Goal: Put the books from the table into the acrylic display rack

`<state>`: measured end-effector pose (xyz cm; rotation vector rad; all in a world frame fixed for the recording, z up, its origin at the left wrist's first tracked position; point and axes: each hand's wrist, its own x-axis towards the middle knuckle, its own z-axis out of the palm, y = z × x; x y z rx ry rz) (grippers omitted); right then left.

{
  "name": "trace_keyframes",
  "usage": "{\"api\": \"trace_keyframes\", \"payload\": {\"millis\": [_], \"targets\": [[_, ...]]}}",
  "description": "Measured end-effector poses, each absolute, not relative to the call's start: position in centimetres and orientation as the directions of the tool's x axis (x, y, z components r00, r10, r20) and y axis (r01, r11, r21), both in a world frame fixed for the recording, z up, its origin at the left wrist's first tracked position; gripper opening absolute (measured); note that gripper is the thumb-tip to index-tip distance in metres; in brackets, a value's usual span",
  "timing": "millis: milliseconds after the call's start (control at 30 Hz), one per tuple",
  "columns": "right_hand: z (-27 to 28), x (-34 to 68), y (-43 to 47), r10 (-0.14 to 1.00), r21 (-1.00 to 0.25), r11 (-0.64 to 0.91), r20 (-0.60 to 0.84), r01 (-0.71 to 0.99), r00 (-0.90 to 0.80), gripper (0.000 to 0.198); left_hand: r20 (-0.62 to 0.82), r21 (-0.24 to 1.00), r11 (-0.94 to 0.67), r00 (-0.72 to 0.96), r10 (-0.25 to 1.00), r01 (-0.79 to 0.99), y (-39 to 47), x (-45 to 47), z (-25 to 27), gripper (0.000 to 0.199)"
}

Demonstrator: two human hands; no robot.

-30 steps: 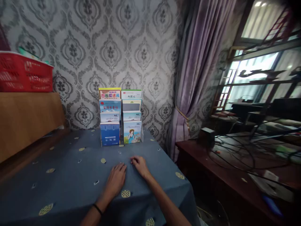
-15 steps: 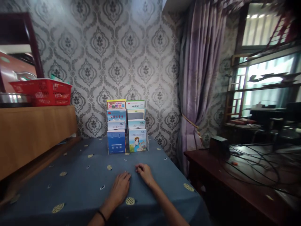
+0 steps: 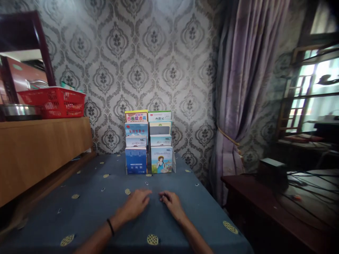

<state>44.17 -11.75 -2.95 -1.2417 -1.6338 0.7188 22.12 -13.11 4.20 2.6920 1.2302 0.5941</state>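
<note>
My left hand [image 3: 136, 204] is over the blue tablecloth, slightly blurred, its fingers stretched to the right and nothing in them. A dark band circles that wrist. To its right, across a small gap, my right hand [image 3: 171, 204] rests low over the cloth with loosely bent fingers, a gap showing between them, and nothing visible in them. Beyond both hands stands a tiered rack of books in two columns. At its front are a dark blue book [image 3: 136, 161] on the left and a book with a girl in a hat on its cover [image 3: 161, 160] on the right.
The table's blue cloth [image 3: 92, 211] has yellow printed motifs. A wooden cabinet [image 3: 45, 151] on the left carries a red basket [image 3: 65, 102] and a metal bowl [image 3: 21, 111]. Right of the table is a dark red desk [image 3: 246, 190] with tangled cables. A purple curtain [image 3: 243, 88] hangs behind.
The view has turned left, so the rack sits further right in the picture. My left hand has swung its fingers rightward from pointing forward. The right hand keeps its loose bend.
</note>
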Motion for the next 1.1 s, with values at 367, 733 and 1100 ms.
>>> {"api": "trace_keyframes", "payload": {"millis": [367, 733, 1100], "targets": [[-3.7, 44.5, -12.2, 0.913, -0.785, 0.368, 0.406, 0.498, -0.036, 0.032, 0.653, -0.146, -0.564, 0.507, 0.562, 0.813, 7.2, 21.1, 28.7, 0.043], [-4.3, 44.5, -12.9, 0.914, -0.805, 0.365, 0.404, 0.468, -0.018, 0.031, 0.633, -0.196, -0.589, 0.560, 0.535, 0.784, 12.1, 22.6, 29.1, 0.041], [-3.4, 45.1, -10.8, 0.940, -0.860, 0.310, 0.340, 0.406, 0.001, 0.038, 0.683, -0.178, -0.557, 0.510, 0.524, 0.811, 10.0, 21.1, 28.7, 0.028]]}}
